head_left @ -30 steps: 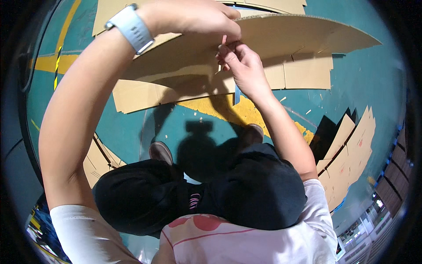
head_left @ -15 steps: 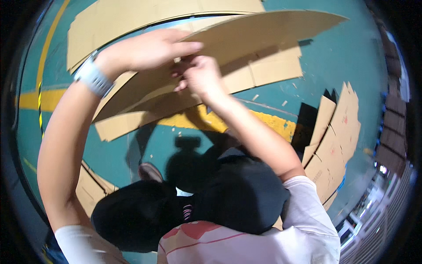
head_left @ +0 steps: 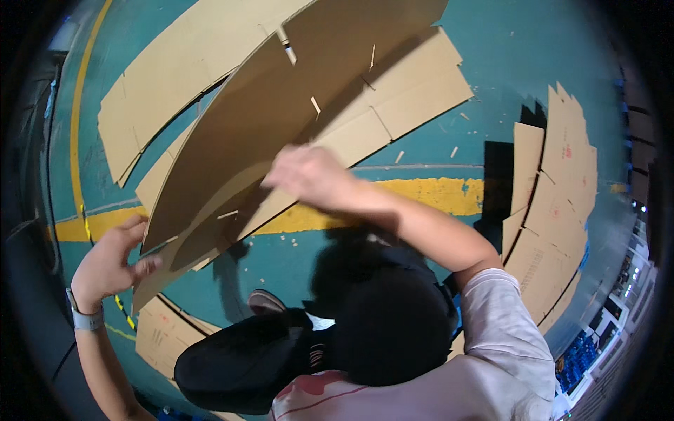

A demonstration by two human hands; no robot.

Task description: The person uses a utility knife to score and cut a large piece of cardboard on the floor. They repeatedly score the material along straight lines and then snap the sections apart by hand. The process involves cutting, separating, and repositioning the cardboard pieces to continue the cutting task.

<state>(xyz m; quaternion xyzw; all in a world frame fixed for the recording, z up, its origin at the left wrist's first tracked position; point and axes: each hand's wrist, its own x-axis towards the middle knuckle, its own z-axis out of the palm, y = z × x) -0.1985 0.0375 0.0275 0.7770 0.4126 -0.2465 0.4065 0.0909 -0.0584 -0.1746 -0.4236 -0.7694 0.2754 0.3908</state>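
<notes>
Head view: cardboard sheet (head_left: 253,119), likely light, stiff, best edge-held.
Beside left hand (head_left: 109,269), beyond blurred right hand (head_left: 309,175); neither grasp can be told.

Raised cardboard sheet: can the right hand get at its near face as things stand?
Probably yes: the right hand is close to the raised cardboard sheet, with nothing visible between them. The left hand is at the sheet's left end, out of the way.

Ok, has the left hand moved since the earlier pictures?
Yes: the left hand has moved left and down in the view, judged against the yellow floor stripe.
</notes>
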